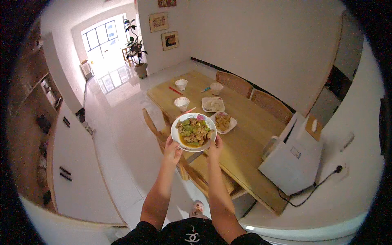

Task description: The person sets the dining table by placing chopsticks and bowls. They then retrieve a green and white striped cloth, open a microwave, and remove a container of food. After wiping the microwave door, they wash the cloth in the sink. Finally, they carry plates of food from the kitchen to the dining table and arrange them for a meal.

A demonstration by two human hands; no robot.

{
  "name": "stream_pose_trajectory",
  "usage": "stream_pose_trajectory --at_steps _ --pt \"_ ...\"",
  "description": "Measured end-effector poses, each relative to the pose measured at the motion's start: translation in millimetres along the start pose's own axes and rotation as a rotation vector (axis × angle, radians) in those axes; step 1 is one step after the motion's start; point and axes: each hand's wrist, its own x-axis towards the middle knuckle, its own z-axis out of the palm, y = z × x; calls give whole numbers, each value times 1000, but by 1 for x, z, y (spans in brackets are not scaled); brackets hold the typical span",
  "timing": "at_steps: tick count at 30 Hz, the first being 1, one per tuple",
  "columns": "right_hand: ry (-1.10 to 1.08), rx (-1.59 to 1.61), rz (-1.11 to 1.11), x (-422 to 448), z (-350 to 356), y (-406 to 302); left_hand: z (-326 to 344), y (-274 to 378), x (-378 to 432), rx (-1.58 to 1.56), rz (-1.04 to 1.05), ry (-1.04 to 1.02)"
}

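Observation:
Both hands hold a round white plate of stewed meat and green vegetables by its rim. My left hand grips the left side, my right hand the right side. In view, the plate overlaps the near edge of a wooden dining table. Beyond it are a square dish of pale food and a dish of brown food. Three bowls, one left, one at the far end and one at the right, stand on the table, with red chopsticks near two.
Wooden chairs stand on the near side and the far side of the table. A white appliance with a black cord sits at its right end. A white cabinet stands at the left, and a potted plant farther back.

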Motion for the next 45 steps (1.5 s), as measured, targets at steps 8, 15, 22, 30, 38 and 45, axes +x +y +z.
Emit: stream_pose_trajectory --at_steps 8,15,22,30,38,45 --pt "56 -106 52 5 -10 35 -47 -13 48 62 -154 171" --pt "304 -198 173 -5 -19 90 -98 -32 80 156 24 -103" --pt "292 -215 46 -5 -7 109 -98 -8 95 66 -299 -68" --pt "418 -53 118 -8 1 114 -88 7 114 275 -593 129" --pt "409 -156 123 -7 5 101 -128 -24 126 -85 -272 -405" --pt "452 -93 186 16 17 86 -99 -16 131 230 -531 -133"
